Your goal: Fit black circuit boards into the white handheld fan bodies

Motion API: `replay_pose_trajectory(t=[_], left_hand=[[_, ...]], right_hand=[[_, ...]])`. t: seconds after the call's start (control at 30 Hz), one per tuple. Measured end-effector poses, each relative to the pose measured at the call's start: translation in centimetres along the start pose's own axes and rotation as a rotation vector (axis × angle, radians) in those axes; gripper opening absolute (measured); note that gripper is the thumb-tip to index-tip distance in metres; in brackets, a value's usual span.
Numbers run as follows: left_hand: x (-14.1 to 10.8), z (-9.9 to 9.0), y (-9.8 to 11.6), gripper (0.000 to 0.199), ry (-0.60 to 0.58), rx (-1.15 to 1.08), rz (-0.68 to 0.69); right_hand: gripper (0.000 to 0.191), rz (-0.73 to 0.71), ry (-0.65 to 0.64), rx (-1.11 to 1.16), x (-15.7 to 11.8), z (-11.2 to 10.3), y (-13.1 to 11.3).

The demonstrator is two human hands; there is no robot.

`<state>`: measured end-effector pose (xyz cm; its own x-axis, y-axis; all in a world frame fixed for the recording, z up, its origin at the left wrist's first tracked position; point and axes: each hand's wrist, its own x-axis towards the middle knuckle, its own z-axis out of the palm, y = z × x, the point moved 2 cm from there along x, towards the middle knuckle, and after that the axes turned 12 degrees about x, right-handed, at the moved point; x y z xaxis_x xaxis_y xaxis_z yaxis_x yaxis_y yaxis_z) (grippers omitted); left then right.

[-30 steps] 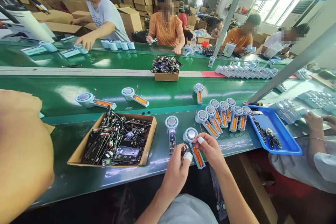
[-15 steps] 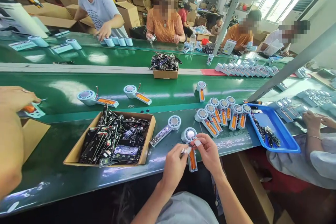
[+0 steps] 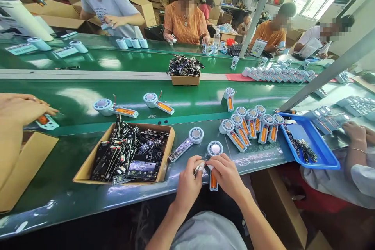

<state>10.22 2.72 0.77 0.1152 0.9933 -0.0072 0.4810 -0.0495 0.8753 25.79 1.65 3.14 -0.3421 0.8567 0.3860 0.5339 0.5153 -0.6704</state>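
A light-blue handheld fan housing (image 3: pixel 215 148) with an orange battery (image 3: pixel 213 179) in its handle lies at the bench edge, partly covered by my hands. My left hand (image 3: pixel 189 179) is closed in a pinch at the left of the handle, with a small whitish piece (image 3: pixel 200 167) showing at its fingers. Fingertips of my right hand (image 3: pixel 225 174) press together over the upper handle, meeting the left fingertips. What the right fingers grip is hidden. Beside my left hand rests another fan housing (image 3: pixel 195 136) with a circuit board (image 3: pixel 180 150) on its handle.
A cardboard box of circuit boards (image 3: pixel 168 152) stands left of my hands. Several fan housings (image 3: pixel 240 112) cluster to the right, near a blue tray (image 3: pixel 325 160). A co-worker's hand (image 3: pixel 26 111) holds a housing at far left. More people sit across the green belt (image 3: pixel 187 101).
My fingertips have drawn together over the handle; the red and dark wires seen between them before are now hidden. At far left, the co-worker's hand has shifted slightly.
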Motion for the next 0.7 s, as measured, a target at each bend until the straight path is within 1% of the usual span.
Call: replay_pose_trajectory(t=[0.07,0.13,0.27,0.37,0.53,0.7], left_hand=[[0.3,-0.2,0.0,0.024,0.004,-0.012,-0.074],[0.6,-0.5,0.1,0.023,-0.027,-0.057,-0.131],[1.0,-0.9,0.8,0.023,-0.111,-0.115,-0.113],[1.3,-0.9,1.1,0.023,-0.150,-0.126,-0.108],[1.5,-0.3,0.7,0.021,-0.190,-0.224,-0.201],[1.1,0.2,0.2,0.027,-0.219,-0.285,-0.265]], right_hand=[[0.029,0.015,0.018,0.008,0.0,-0.1,0.0],[0.026,0.015,0.009,-0.012,0.0,-0.2,-0.2],[0.028,0.011,0.000,-0.017,0.0,-0.2,-0.4],[0.029,0.017,0.013,-0.014,-0.2,-0.1,-0.2],[0.028,0.031,0.027,-0.044,-0.4,0.2,-0.3],[0.028,0.054,0.012,-0.066,-0.3,0.2,-0.4]])
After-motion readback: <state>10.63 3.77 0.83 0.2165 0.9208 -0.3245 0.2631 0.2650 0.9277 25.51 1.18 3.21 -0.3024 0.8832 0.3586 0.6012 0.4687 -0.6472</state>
